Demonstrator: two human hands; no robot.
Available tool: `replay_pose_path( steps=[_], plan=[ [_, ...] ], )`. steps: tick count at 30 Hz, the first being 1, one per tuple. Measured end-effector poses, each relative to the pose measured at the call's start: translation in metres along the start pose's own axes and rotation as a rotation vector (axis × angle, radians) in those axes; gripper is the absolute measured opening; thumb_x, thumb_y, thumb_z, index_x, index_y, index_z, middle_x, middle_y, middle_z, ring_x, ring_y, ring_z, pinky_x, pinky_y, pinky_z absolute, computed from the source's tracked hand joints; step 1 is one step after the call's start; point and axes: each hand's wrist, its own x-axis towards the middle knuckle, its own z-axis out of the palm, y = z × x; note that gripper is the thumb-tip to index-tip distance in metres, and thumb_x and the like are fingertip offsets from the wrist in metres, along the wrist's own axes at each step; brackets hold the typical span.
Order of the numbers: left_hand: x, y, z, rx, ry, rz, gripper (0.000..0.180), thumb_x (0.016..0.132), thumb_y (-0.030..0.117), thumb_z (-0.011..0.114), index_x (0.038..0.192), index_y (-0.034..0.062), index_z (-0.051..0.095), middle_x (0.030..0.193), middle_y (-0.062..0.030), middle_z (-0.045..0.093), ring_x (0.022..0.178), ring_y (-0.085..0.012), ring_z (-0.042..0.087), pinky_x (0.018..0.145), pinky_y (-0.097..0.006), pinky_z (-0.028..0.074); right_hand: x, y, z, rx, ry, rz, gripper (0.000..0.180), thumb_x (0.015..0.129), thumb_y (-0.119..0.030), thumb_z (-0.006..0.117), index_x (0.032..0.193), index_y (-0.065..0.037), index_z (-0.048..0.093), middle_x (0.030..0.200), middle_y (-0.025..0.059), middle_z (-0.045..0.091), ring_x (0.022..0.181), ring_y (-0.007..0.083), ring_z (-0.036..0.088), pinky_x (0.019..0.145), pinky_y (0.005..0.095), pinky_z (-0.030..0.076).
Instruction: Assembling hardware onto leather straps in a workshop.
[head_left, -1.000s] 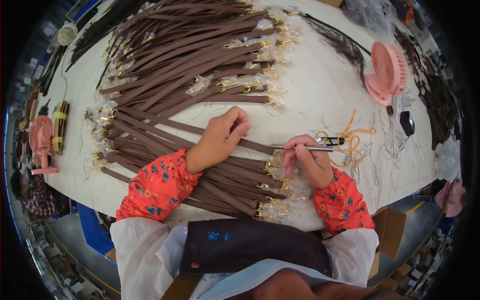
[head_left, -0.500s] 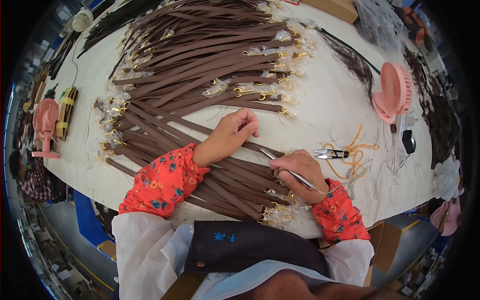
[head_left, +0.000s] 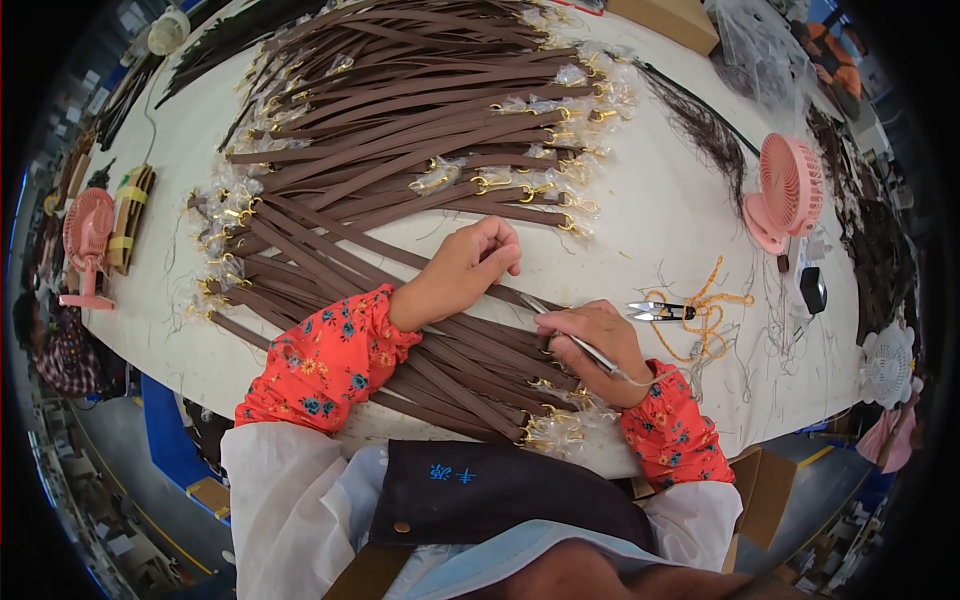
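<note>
One white-covered work table point(head_left: 665, 230) fills most of the view, its edges bent by the fisheye lens. Across its far half lies the larger heap of brown straps point(head_left: 400, 130), roughly parallel and running from left to right. Nearer the person is a smaller bunch of brown straps point(head_left: 470, 365), slanting down toward the right and lying partly beneath the left forearm. A dark apron point(head_left: 510, 490) covers the person's front, below the table's near edge. Two red flowered sleeves point(head_left: 325, 360) cover the forearms. A pink fan point(head_left: 790, 185) stands at the right of the table; a second pink fan point(head_left: 90, 240) stands at the left, just beside a bundle bound with yellow bands point(head_left: 130, 225).

Left hand point(head_left: 460, 270): over the upper strap of the nearer bunch, fingers curled and thumb close to them; whether anything is pinched there cannot be told. Right hand point(head_left: 605, 340): closed around a slim metal pen-like tool point(head_left: 600, 360), held at a slant, its tip toward the left hand and near that same strap; a thin cord trails from its rear end.

Right of this hand, a looped orange cord point(head_left: 712, 300) lies against the dark-handled snips point(head_left: 665, 311), whose blades stand apart. Smallest are the gold clips point(head_left: 527, 430) at the strap ends, many wrapped in clear plastic.
</note>
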Motion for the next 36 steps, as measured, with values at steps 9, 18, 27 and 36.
replay_pose_path(
  steps=[9, 18, 27, 36],
  plan=[
    [-0.018, 0.025, -0.021, 1.009, -0.080, 0.488, 0.021, 0.083, 0.014, 0.072, 0.097, 0.0065, 0.057, 0.097, -0.0071, 0.058, 0.093, -0.0238, 0.054, 0.081, -0.035, 0.043, -0.006, 0.002, 0.001, -0.046, 0.116, -0.004, 0.032, 0.088, -0.001, 0.063, 0.119, -0.008, 0.061, 0.097, 0.0111, 0.066, 0.091, 0.0275, 0.062, 0.084, 0.0397, 0.045],
    [-0.016, 0.027, -0.022, 0.840, -0.231, 0.149, 0.023, 0.079, 0.014, 0.076, 0.095, 0.0056, 0.062, 0.092, -0.0098, 0.061, 0.088, -0.0292, 0.058, 0.079, -0.037, 0.046, -0.001, 0.004, 0.006, -0.199, 0.131, -0.059, 0.035, 0.083, 0.004, 0.067, 0.115, -0.009, 0.059, 0.104, 0.0125, 0.065, 0.095, 0.0321, 0.061, 0.086, 0.0409, 0.050],
    [-0.019, 0.031, -0.021, 0.918, -0.229, 0.530, 0.015, 0.081, 0.006, 0.069, 0.096, 0.0033, 0.067, 0.087, -0.0093, 0.066, 0.083, -0.0286, 0.063, 0.073, -0.038, 0.051, -0.004, 0.002, 0.006, -0.008, 0.194, 0.036, 0.031, 0.086, 0.005, 0.065, 0.114, -0.006, 0.057, 0.101, 0.0157, 0.064, 0.082, 0.0311, 0.065, 0.070, 0.0347, 0.053],
    [-0.022, 0.036, -0.010, 1.301, -0.248, 0.616, 0.010, 0.075, 0.009, 0.063, 0.077, 0.0054, 0.054, 0.076, -0.0073, 0.059, 0.078, -0.0270, 0.062, 0.065, -0.038, 0.052, -0.004, 0.003, 0.007, -0.005, 0.274, 0.013, 0.027, 0.085, 0.004, 0.068, 0.108, -0.006, 0.061, 0.089, 0.0133, 0.065, 0.076, 0.0281, 0.065, 0.066, 0.0323, 0.052]
  ],
)
